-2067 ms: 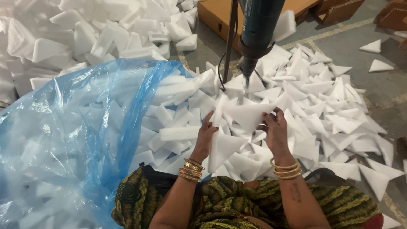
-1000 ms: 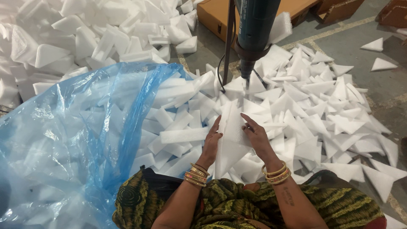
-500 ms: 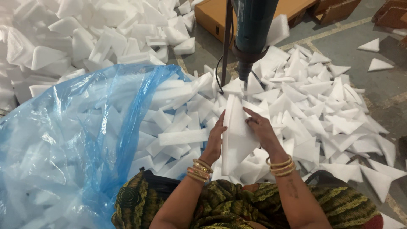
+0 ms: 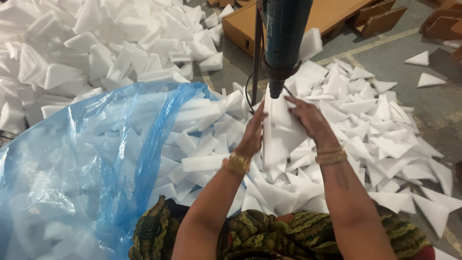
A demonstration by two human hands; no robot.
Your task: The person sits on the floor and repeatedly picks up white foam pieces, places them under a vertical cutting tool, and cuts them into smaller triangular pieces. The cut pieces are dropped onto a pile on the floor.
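The blue drill point(image 4: 284, 33) ran off the top edge; the foam stack point(image 4: 276, 130) hid the left hand's point(image 4: 252, 135) fingers.

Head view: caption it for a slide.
Both hands, left hand and right hand, press a white foam stack upright beneath a hanging power tool.

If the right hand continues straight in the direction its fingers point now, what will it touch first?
The right hand points up-left over the held white foam stack. Straight on, it would likely meet the blue power tool's tip first, though depth is unclear.
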